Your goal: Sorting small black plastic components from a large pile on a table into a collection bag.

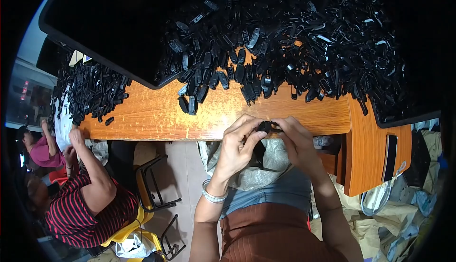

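Just over the table's near edge, both hands are closed on one small black plastic piece; my fingers cover much of it. My left hand pinches it from the left with thumb and fingertips. From the other side my right hand grips its right end. Beyond them a large pile of small black plastic pieces spreads over the wooden table. Many are long ovals, some have shiny grey faces, and thin bent ones lie farther right.
An open woven sack hangs below the table edge at my lap. A phone lies at the right. Large dark panels flank the pile. Left, a person in a striped shirt sits by another pile; another person sits farther off.
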A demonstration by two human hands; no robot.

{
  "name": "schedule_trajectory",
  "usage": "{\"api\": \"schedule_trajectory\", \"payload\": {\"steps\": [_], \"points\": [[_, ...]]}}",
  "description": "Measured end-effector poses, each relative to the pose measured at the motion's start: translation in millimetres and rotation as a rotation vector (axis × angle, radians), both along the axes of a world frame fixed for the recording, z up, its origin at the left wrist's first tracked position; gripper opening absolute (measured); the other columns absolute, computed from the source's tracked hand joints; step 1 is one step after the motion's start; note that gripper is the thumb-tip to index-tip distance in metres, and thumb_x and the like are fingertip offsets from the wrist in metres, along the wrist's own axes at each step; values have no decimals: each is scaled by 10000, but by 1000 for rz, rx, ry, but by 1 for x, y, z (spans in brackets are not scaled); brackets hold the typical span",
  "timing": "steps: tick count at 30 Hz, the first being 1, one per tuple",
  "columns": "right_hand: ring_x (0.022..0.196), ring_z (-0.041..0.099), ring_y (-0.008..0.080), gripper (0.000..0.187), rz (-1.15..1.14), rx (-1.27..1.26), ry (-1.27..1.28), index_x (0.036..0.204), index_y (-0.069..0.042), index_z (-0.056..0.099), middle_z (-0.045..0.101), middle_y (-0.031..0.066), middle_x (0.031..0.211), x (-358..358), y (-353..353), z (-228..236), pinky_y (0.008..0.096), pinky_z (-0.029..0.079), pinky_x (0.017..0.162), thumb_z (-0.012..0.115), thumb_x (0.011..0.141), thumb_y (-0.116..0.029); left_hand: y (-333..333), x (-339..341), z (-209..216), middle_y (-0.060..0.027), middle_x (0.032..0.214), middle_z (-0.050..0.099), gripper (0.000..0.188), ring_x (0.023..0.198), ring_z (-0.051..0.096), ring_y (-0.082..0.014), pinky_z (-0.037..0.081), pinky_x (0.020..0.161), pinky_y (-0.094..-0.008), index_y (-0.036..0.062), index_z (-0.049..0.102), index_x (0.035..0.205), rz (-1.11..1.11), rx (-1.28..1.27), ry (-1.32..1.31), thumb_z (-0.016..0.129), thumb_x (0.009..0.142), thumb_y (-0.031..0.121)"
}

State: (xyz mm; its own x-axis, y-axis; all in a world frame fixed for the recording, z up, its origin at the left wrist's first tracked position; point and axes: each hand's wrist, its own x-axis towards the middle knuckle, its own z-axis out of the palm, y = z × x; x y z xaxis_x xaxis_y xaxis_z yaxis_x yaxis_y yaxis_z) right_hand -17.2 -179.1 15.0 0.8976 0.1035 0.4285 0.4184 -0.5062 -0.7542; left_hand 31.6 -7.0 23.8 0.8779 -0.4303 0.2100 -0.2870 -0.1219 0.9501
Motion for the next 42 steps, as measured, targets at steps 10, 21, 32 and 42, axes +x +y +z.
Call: {"api": "schedule_trajectory", "payload": {"steps": [10, 21, 32, 42], "points": [[865, 529, 296, 386, -193, -166, -82, 1198, 4, 499, 524, 141, 1023, -7, 18, -1, 365, 422, 749, 508, 813, 32, -29, -22, -3, -53, 849, 593, 211, 672, 572, -80, 448, 585, -177, -85, 603, 1025, 173, -314, 398, 589, 817, -55], [788, 564, 126, 178, 2, 769, 405, 952, 36, 639, 581, 64, 867, -21, 2, -17, 258, 453, 675, 627, 774, 41, -8, -21, -30, -102, 769, 628, 232, 640, 585, -150, 480, 622, -238, -77, 601, 1065, -126, -754, 791, 576, 858, 24], [821, 521, 265, 171, -509, -371, -179, 904, 8, 607, 564, 118, 865, 73, -38, -20, 340, 409, 710, 650, 790, -112, -8, 56, -37, -134, 706, 621, 180, 620, 589, -218, 467, 588, -328, -53, 615, 820, 412, 369, -185, 643, 820, 125], [843, 474, 257, 162, -485, -523, -78, 902, -4, 610, 530, 93, 873, 65, -13, -31, 368, 338, 743, 651, 777, -100, -1, 68, -31, -209, 858, 626, 411, 721, 624, -302, 491, 664, -368, -79, 621, 872, 391, 461, -122, 801, 657, 221]]}}
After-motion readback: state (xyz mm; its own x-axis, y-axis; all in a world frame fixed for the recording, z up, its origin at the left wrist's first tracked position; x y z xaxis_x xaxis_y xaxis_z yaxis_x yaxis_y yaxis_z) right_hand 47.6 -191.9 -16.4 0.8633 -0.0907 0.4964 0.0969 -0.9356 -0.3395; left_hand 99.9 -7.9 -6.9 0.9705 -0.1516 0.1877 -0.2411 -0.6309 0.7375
